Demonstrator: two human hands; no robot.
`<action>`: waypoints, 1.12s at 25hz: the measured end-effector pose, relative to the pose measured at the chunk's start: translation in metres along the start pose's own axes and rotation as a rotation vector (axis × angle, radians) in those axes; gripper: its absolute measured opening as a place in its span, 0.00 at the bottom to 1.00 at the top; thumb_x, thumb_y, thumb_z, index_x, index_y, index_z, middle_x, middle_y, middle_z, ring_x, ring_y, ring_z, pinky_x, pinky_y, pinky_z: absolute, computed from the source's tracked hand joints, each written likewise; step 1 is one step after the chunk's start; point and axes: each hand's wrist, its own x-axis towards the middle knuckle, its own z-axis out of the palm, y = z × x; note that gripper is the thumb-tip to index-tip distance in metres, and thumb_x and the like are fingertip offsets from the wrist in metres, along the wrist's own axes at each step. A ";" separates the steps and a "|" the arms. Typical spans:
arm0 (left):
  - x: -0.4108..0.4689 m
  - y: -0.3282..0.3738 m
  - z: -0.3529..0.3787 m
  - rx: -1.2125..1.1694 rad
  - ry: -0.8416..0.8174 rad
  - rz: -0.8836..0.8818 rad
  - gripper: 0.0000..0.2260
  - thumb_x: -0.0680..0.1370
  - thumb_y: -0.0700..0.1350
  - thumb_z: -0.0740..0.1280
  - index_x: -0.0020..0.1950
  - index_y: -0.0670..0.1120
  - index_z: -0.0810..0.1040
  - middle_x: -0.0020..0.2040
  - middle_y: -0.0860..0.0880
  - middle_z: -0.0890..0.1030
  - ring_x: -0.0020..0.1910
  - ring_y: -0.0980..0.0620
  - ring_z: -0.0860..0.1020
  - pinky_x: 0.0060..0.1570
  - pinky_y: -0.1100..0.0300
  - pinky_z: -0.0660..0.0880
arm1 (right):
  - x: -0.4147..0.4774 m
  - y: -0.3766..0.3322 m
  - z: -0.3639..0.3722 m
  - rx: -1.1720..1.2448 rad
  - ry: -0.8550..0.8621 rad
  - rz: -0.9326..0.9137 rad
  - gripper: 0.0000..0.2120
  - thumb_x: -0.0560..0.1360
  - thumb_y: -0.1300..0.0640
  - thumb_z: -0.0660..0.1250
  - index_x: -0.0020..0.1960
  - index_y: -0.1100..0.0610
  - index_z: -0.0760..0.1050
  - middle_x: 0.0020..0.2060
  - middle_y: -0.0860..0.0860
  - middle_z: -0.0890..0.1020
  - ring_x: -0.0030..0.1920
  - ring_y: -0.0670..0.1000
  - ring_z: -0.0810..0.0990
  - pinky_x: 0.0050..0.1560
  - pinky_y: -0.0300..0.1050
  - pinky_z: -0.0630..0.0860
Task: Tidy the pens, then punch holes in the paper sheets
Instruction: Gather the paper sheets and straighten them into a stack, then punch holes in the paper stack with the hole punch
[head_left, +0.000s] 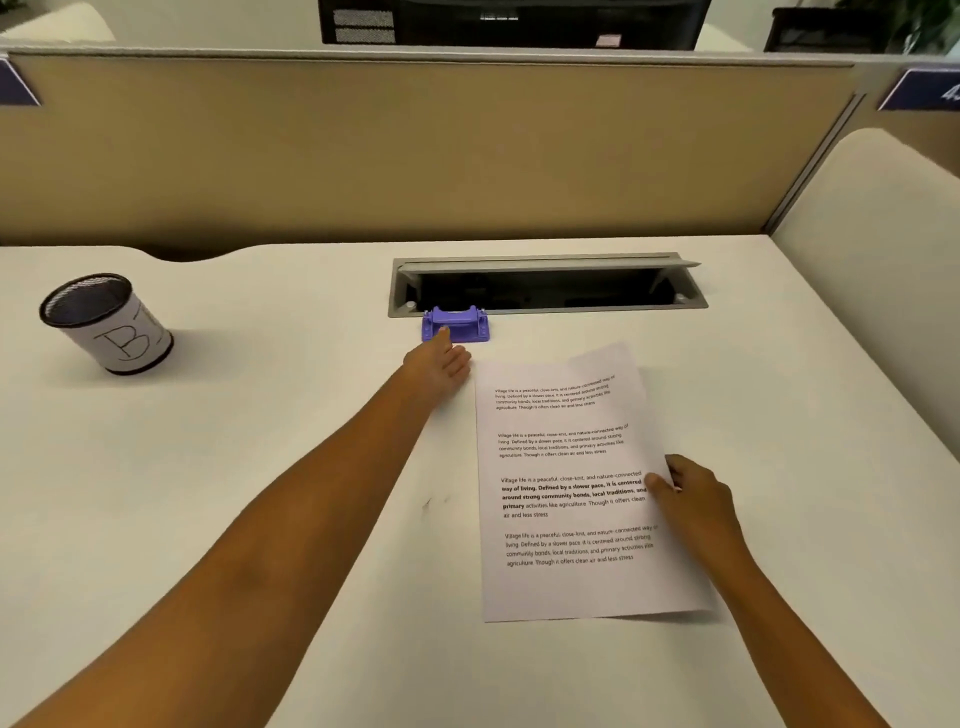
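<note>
A purple hole punch (457, 323) sits on the white desk (260, 467), just in front of the cable slot. My left hand (439, 358) is stretched out to it, fingers straight, fingertips touching its near edge. A printed paper sheet (566, 483) lies flat to the right of that hand. My right hand (691, 493) pinches the sheet's right edge, thumb on top and fingers curled under. A black mesh pen cup (106, 322) wrapped in white paper marked "B" stands at the far left; no pens show in it from here.
An open grey cable slot (545, 285) with a raised lid is set into the desk behind the punch. A tan partition wall (415, 156) closes off the back. A second white desk surface (883, 260) rises at the right.
</note>
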 end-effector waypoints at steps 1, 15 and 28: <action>0.008 0.002 0.003 0.007 -0.004 0.014 0.23 0.81 0.47 0.58 0.72 0.37 0.62 0.71 0.42 0.69 0.69 0.45 0.70 0.63 0.54 0.69 | 0.001 0.001 0.000 -0.011 -0.006 -0.002 0.09 0.77 0.58 0.62 0.45 0.65 0.73 0.41 0.60 0.81 0.43 0.61 0.78 0.34 0.40 0.67; 0.018 0.040 0.019 0.026 0.003 -0.007 0.11 0.81 0.39 0.56 0.63 0.41 0.70 0.55 0.37 0.77 0.49 0.42 0.82 0.41 0.55 0.80 | 0.004 0.003 -0.001 0.032 -0.033 0.013 0.08 0.77 0.58 0.64 0.52 0.62 0.76 0.45 0.57 0.81 0.49 0.59 0.79 0.41 0.43 0.67; -0.111 -0.006 -0.100 1.125 -0.001 0.151 0.12 0.82 0.41 0.54 0.41 0.42 0.71 0.35 0.43 0.77 0.20 0.56 0.78 0.23 0.66 0.76 | -0.015 -0.001 -0.003 0.153 0.007 0.054 0.07 0.75 0.58 0.66 0.52 0.57 0.79 0.45 0.52 0.82 0.47 0.55 0.78 0.45 0.43 0.69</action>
